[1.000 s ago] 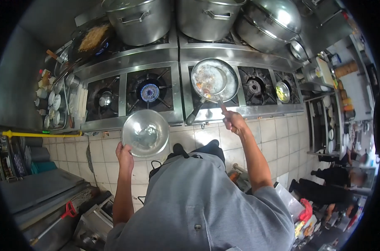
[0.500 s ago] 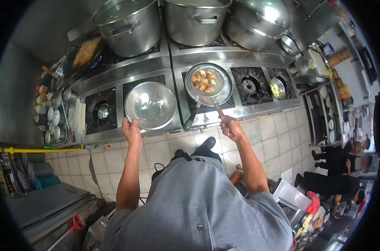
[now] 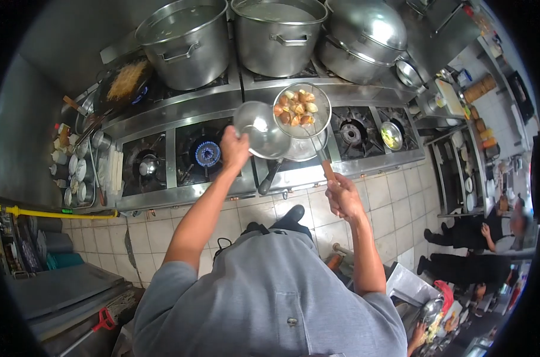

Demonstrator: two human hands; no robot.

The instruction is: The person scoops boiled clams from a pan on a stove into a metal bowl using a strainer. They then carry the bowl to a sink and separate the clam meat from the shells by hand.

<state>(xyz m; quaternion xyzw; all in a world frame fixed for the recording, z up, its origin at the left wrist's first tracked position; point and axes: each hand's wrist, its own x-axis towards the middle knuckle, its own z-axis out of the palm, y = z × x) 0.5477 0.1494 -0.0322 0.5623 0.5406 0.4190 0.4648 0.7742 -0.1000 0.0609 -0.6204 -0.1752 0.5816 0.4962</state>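
Note:
My right hand (image 3: 343, 195) is closed round the wooden handle of a strainer (image 3: 315, 122). Brown and pale shellfish-like pieces (image 3: 296, 109) lie in its mesh, raised above a pan (image 3: 299, 150) on the stove. With my left hand (image 3: 234, 147) I grip the left rim of a metal bowl (image 3: 263, 134), which is tilted beside the strainer and partly covers the pan. The pan's dark handle (image 3: 271, 177) points toward me. Left of the bowl, a burner (image 3: 207, 153) shows a blue flame.
Large pots (image 3: 189, 56) line the back of the stove. A dark wok (image 3: 126, 83) with brown food sits over a flame at the back left. A small pan (image 3: 391, 135) rests at the right. People in dark clothes (image 3: 475, 232) stand far right.
The strainer has risen out of the pan with the pieces in it. My left hand has brought the bowl forward and rightward, from near the lit burner to beside the strainer.

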